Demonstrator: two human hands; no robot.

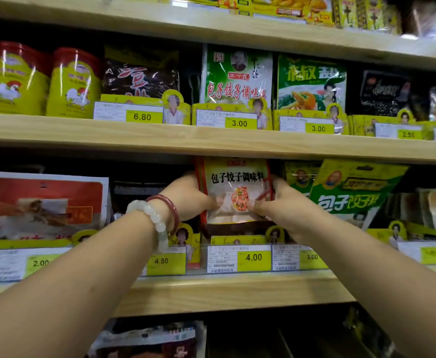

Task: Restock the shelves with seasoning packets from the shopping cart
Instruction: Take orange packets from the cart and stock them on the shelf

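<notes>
A white seasoning packet (pixel 236 187) with red edges and black lettering stands upright in the middle shelf slot, above the 4.00 price tag (pixel 253 257). My left hand (pixel 188 197) grips its left edge, thumb across the front. My right hand (pixel 281 202) grips its right edge the same way. Its bottom sits behind the yellow shelf rail. A white bead bracelet and a red bangle (pixel 171 213) circle my left wrist. The shopping cart is out of view.
A green-and-yellow packet (pixel 351 192) leans just right of my hands; a large red-and-white packet (pixel 41 205) stands at left. The wooden shelf above (pixel 211 140) carries yellow chicken-powder tins (pixel 18 78) and green packets (pixel 237 78). More packets lie on the shelf below (pixel 149 339).
</notes>
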